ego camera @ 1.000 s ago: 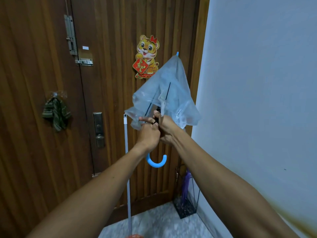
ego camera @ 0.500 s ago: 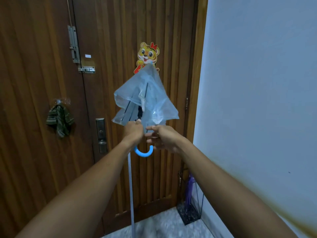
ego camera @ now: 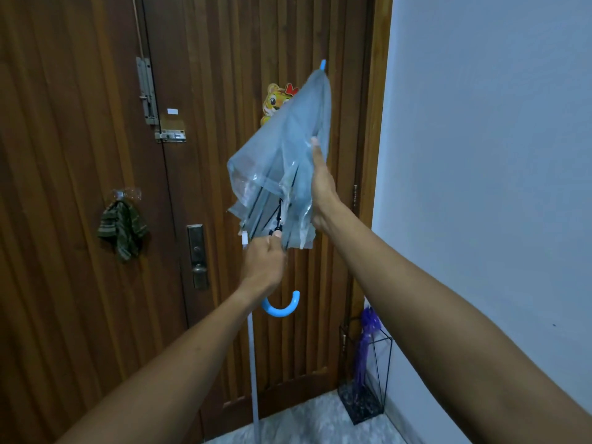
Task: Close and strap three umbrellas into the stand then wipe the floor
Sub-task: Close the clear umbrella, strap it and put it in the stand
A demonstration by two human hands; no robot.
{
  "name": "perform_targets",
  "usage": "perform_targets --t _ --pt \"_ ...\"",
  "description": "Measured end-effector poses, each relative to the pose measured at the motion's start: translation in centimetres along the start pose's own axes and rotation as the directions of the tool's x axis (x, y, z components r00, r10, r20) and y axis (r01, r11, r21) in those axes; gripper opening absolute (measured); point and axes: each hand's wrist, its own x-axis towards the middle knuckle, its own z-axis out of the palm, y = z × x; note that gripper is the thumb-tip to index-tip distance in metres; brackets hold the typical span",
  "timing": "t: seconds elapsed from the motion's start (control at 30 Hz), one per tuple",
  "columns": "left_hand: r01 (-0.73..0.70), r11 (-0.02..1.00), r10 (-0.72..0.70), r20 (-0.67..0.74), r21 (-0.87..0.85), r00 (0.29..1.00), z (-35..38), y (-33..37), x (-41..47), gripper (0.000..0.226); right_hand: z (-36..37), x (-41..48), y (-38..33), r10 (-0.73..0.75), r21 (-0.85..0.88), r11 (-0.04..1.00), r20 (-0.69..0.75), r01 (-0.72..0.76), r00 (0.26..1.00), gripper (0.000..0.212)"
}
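Head view: the umbrella (ego camera: 288, 155) is held high above the stand (ego camera: 362, 406) and to its left, in front of the door. Its blue tip points up and leans toward the stand's side. The left hand (ego camera: 264, 264) is curled round the shaft just under the canopy's hem, and the blue crook (ego camera: 282, 307) hangs below the fist. The right hand (ego camera: 322, 184) lies flat on the side of the canopy nearer the stand, its fingers (ego camera: 315, 149) straight and together, pressing the folds in. The thumb is hidden. The far panels flare loose, and I cannot make out a strap. A purple umbrella (ego camera: 365, 344) already stands in the stand. A pole (ego camera: 253, 363) stands upright left of it.

Likely risks: the slick plastic may spring out from under the flat palm before it is wrapped, so the strap closes on a baggy bundle. Swinging the umbrella down could knock the pole.
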Motion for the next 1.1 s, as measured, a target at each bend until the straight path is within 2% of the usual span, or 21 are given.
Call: perform_targets --t 0.03,0.1,0.27,0.37,0.43,0.47,0.5,0.57,0.63,0.67,0.7,0.77,0.83,0.9,1.0,1.07,1.1 --pt "-0.025 1.000 0.025 0.003 0.012 1.000 0.2 0.3 -0.1 0.053 0.8 -1.3 -0.5 -0.028 -0.021 0.999 -0.013 0.028 1.000 0.131" --pt "-0.067 0.998 0.067 0.004 0.021 0.998 0.6 0.7 -0.2 0.054 1.6 -2.9 -0.9 -0.091 -0.012 0.996 -0.068 0.090 0.994 0.108" --pt "-0.153 0.988 0.153 0.015 0.020 0.988 0.7 0.8 -0.9 0.056 0.8 -2.2 -0.2 -0.089 0.064 0.993 -0.126 0.098 0.988 0.063" --pt "-0.155 0.986 0.146 0.153 0.052 0.977 0.2 0.8 -1.4 0.054 0.4 -1.8 0.3 -0.141 0.048 0.987 -0.188 0.152 0.972 0.041" --pt "-0.167 0.978 0.128 0.270 0.128 0.955 -0.4 0.6 -1.7 0.061 -0.4 -1.6 0.7 -0.162 0.011 0.986 -0.191 0.167 0.968 0.032" --pt "-0.191 0.971 0.147 0.270 0.142 0.951 -0.9 0.4 -1.9 0.063 -0.9 -1.6 0.9 -0.171 -0.017 0.985 -0.185 0.171 0.968 0.029" --pt "-0.226 0.965 0.195 0.212 0.136 0.958 -1.4 0.3 -2.0 0.063 -1.4 -1.7 1.0 -0.179 -0.049 0.984 -0.173 0.173 0.968 0.028" --pt "-0.267 0.950 0.277 -0.041 0.161 0.960 -2.7 0.7 -1.7 0.051 -2.1 -2.2 1.2 -0.189 -0.113 0.978 -0.138 0.174 0.972 0.031" --pt "-0.195 0.963 0.243 -0.280 0.189 0.929 -3.6 1.9 -0.5 0.037 -2.2 -3.2 1.4 -0.209 -0.166 0.966 -0.060 0.196 0.976 0.034" --pt "-0.136 0.977 0.183 -0.327 0.161 0.927 -3.9 2.5 0.6 0.035 -2.1 -3.6 1.7 -0.220 -0.181 0.960 -0.004 0.215 0.976 0.037" --pt "-0.067 0.993 0.094 -0.321 0.096 0.942 -4.0 3.2 1.7 0.044 -1.9 -4.0 2.0 -0.230 -0.202 0.950 0.059 0.238 0.971 0.039" --pt "0.098 0.988 -0.118 -0.178 -0.116 0.977 -4.1 4.5 4.1 0.077 -1.4 -4.8 2.5 -0.241 -0.244 0.927 0.191 0.284 0.952 0.046" --pt "0.209 0.913 -0.230 -0.018 -0.349 0.973 -4.2 5.5 5.7 0.093 -1.0 -5.7 2.9 -0.237 -0.255 0.907 0.349 0.335 0.907 0.051" --pt "0.254 0.859 -0.272 0.023 -0.444 0.962 -4.2 5.2 7.4 0.086 -1.0 -6.2 3.3 -0.220 -0.262 0.887 0.486 0.381 0.846 0.059" --pt "0.303 0.823 -0.339 0.013 -0.480 0.941 -4.1 4.4 8.1 0.081 -1.3 -5.8 3.2 -0.139 -0.370 0.836 0.574 0.406 0.807 0.063" --pt "0.297 0.822 -0.351 -0.021 -0.486 0.936 -3.9 4.3 7.7 0.074 -1.7 -5.3 2.8 -0.116 -0.566 0.699 0.514 0.438 0.850 0.068" --pt "0.292 0.824 -0.352 -0.036 -0.486 0.935 -3.8 4.2 7.7 0.069 -1.8 -5.4 2.5 -0.107 -0.663 0.615 0.466 0.426 0.878 0.077"
